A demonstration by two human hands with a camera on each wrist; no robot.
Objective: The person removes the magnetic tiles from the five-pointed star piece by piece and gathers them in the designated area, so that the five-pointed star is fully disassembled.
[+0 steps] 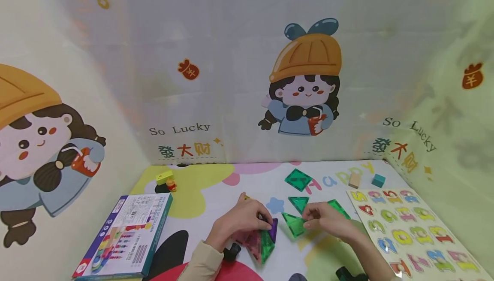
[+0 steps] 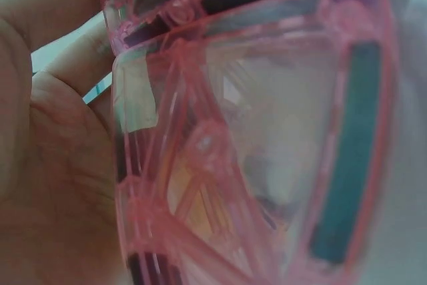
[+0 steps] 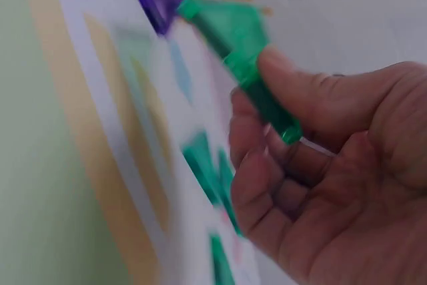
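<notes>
My left hand (image 1: 241, 217) holds a joined cluster of translucent magnetic tiles, its fingers curled at the top edge. The cluster shows a pink tile (image 1: 253, 246), a green tile (image 1: 267, 246) and a purple tile (image 1: 273, 229). Close up in the left wrist view, the pink tile (image 2: 210, 139) hides part of the fingers and palm. My right hand (image 1: 328, 220) pinches a green triangular magnetic tile (image 3: 233, 28) between thumb and fingers, just right of the cluster. Other green tiles lie around that hand: a square (image 1: 298, 179), a triangle (image 1: 299, 203) and one behind the hand (image 1: 339, 209).
At the left lies a toy box (image 1: 125, 234), with a yellow block (image 1: 164, 177) and a small figurine (image 1: 171, 185) beyond it. A number puzzle board (image 1: 414, 229) covers the right side. Behind it stand a beige block (image 1: 354, 180) and a teal block (image 1: 378, 180).
</notes>
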